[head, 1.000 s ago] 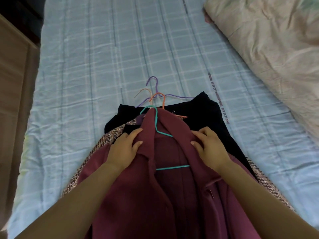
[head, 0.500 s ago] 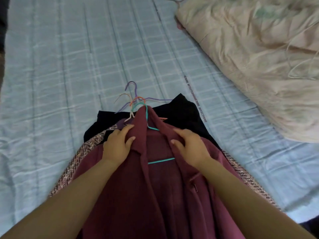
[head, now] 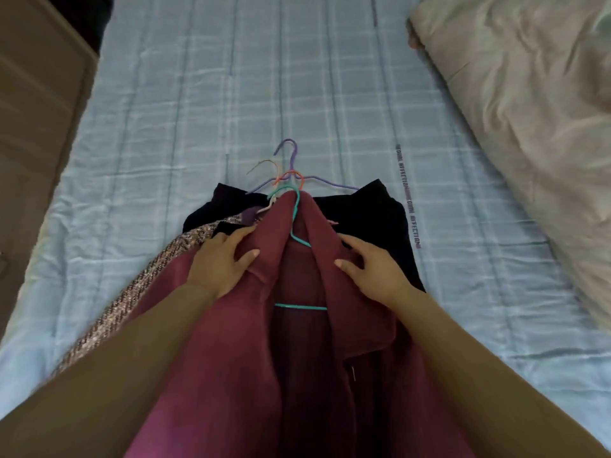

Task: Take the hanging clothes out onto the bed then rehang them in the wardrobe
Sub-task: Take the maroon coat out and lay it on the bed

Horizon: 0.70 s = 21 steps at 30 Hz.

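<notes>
A maroon coat (head: 231,358) on a teal hanger (head: 295,223) lies on top of a pile of clothes on the bed (head: 231,94). Under it are a tweed garment (head: 158,269) and a black garment (head: 373,219). Purple (head: 292,157), orange (head: 292,176) and pale hanger hooks stick out above the collar. My left hand (head: 220,259) grips the coat's left shoulder beside the collar. My right hand (head: 373,266) grips the right lapel and shoulder. Both thumbs press into the cloth.
A light blue checked sheet covers the bed. A crumpled cream duvet (head: 529,110) lies along the right side. A brown wooden panel (head: 36,110) stands at the left edge of the bed.
My hands have stayed on the coat's shoulders, thumbs shifted slightly inward. The view has swung back to the left, so the wooden panel shows again.
</notes>
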Tool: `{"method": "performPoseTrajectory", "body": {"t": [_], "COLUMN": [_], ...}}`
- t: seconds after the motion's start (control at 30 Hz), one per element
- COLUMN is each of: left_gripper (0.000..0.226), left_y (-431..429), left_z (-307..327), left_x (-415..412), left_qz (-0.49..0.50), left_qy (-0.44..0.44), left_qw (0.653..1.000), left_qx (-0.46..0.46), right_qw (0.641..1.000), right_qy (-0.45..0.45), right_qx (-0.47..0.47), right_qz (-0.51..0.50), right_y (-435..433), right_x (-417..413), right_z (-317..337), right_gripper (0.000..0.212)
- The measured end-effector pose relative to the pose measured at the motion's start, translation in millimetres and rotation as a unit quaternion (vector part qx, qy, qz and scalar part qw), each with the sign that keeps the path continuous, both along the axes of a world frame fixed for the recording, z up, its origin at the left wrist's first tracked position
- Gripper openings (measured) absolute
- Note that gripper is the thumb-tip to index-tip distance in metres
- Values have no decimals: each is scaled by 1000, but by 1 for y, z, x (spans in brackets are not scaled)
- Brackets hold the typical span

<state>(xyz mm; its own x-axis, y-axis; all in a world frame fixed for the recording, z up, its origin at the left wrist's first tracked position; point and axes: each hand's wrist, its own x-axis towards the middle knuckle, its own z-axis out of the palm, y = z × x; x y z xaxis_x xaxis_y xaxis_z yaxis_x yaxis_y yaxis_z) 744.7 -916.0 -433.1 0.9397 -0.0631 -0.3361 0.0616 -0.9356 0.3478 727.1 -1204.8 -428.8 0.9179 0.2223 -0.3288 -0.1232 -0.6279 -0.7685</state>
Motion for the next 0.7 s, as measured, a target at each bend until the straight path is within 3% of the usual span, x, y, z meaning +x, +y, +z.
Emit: {"method": "performPoseTrajectory", "body": {"t": [0.1, 0.3, 0.47, 0.7], "left_gripper": [61, 63, 55, 45], "left_y": [-1, -6, -5, 25], "left_z": [1, 54, 131, 211], "left_x": [-12, -46, -80, -161], "left_qz": [22, 60, 73, 128], "left_qy": [0, -43, -143, -186], "left_qw": [1000, 997, 986, 974], "left_qx": [-1, 3, -34, -28], "right_qw": [999, 988, 979, 974], "right_qy": [-28, -151, -185, -180], "right_qx": [-8, 23, 82, 135], "right_qz": [42, 10, -4, 32], "right_y": [4, 0, 0, 28], "right_x": [-5, -28, -49, -100], "right_z": [-4, 37, 100, 176], "right_gripper": [44, 39, 40, 36]}}
